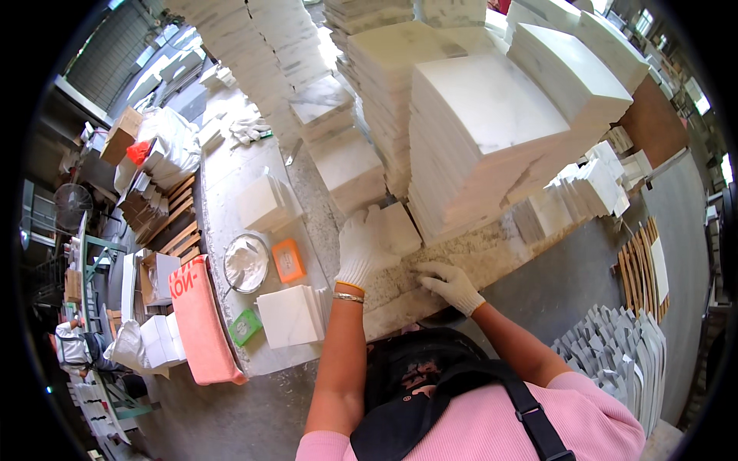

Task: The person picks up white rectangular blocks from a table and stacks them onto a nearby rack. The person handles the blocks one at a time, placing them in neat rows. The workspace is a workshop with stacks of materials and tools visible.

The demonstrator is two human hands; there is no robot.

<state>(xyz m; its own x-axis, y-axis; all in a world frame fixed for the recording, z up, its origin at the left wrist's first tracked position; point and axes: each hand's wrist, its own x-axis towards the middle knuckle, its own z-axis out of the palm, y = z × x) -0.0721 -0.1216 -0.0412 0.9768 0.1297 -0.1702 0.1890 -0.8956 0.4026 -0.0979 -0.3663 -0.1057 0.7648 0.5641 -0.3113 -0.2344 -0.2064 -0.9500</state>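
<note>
- Your left grip (361,250), in a white knitted glove, lies along the left side of the pale tile block (400,230), fingertips at its far left corner
- You can't be sure from this angle whether those fingers clasp the block or only rest against it, as their undersides are hidden
- Your right grip (452,286), gloved too, is fairly wide, thumb apart from the fingers, with nothing seen in it, low over the near edge of the bench (388,298)
- The relation that counts: the tile block sits just right of your left grip, and ahead and a little left of your right one, with a gap on that side, so your left is much the nearer
- Its upper face looks almost square, so you get no clear long axis; its sides lean slightly off your straight-ahead line
- Right beyond the block, ahead and to the right of both grips, rises the tall tile stack (492,107), leaving little room on that side
- Straight ahead of your left grip stands a lower tile pile (350,170)
- Left of your left grip you have the orange box (288,260), then the bowl (227,270) of white paste or powder
- Beside your left forearm stand small white tiles (289,317)
</note>
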